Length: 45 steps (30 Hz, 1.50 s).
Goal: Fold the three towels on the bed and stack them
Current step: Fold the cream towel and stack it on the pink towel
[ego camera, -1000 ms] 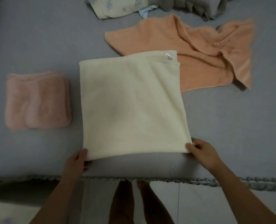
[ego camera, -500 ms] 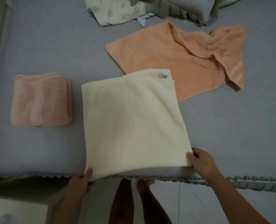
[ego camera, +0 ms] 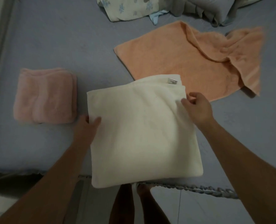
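While we look down at the grey-blue bed sheet [ego camera: 53, 46], we count three towels. One cream towel [ego camera: 142, 135], folded to a rough square with a white label [ego camera: 172, 81] at its far edge, lies nearest us, its near edge overhanging the bed's edge. Our left hand [ego camera: 87, 128] pinches its left edge, thumb on top; our right hand [ego camera: 198, 109] pinches its right edge near the far corner. One pink towel [ego camera: 45, 96] sits folded to the left, apart. One orange towel [ego camera: 190, 62] lies rumpled beyond, its near edge under the cream one. Bunched bedding [ego camera: 174, 8] sits farthest.
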Tool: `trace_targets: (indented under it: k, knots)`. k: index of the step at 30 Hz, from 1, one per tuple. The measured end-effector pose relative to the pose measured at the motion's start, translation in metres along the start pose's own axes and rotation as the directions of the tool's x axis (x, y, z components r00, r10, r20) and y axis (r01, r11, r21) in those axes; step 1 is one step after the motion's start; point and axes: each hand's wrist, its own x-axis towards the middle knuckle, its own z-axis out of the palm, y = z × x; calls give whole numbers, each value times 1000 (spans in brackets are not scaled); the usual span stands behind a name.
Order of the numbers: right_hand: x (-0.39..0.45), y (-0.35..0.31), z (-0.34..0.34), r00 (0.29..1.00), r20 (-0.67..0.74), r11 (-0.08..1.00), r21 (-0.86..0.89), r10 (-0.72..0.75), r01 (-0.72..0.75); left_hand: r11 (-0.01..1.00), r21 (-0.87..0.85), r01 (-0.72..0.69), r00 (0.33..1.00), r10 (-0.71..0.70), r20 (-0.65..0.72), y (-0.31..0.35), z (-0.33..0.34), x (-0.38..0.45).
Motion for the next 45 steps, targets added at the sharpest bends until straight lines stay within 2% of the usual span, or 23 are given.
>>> trace_targets:
  k: [2,4,7,10,12,15,17,20,22,26,28,32,36,38,39,42,45]
  knots:
    - [25,-19,5,998,55,999,5,38,-39,998,-51,-37,994,31,-108,24,1,22]
    - [39,-34,6,996,83,999,-13,32,-31,992,-103,-79,985,62,-160,41,1,41]
    - [52,-49,1,995,-49,993,75,-84,87,985,-153,-85,976,51,-214,52,-5,65]
    - [62,-60,1,975,-150,971,150,-162,185,972,-233,3,966,-63,-252,51,-7,78]
    - [69,-59,8,974,-143,979,78,-174,186,965,-261,0,964,-70,-256,45,0,81]
    - [78,-49,18,996,-67,996,-55,-67,63,986,-168,-16,984,-15,-179,39,11,78]
    - [72,-40,21,997,-70,994,-103,-46,39,989,-146,-28,988,5,-156,35,14,75]
    - [42,-25,16,988,-109,990,-96,-109,99,980,-183,-81,983,49,-176,33,14,56]
    - [10,-3,14,992,-103,995,-80,-73,65,982,-167,-89,982,57,-183,23,17,34]
    - [-58,59,9,995,-49,987,-136,85,-91,968,-242,64,987,-98,-130,-25,17,-29]
    - [-85,89,5,993,31,975,-194,113,-105,966,-158,203,972,-218,-87,-62,14,-59]
    - [-119,126,-3,974,180,956,-282,136,-82,897,-188,399,914,-373,162,-132,10,-105]
    - [-138,138,-12,932,249,955,-202,263,-216,805,-228,547,833,-498,242,-173,14,-134]
    - [-146,140,-18,923,260,956,-150,284,-252,698,-375,610,792,-519,321,-180,16,-141]
    - [-150,140,-23,924,248,956,-115,291,-271,630,-475,614,789,-515,335,-182,15,-144]
    - [-166,147,-39,937,193,953,24,292,-302,511,-655,556,791,-566,230,-177,1,-154]
    - [-183,146,-53,941,145,917,221,306,-332,496,-685,533,793,-575,201,-158,-22,-167]
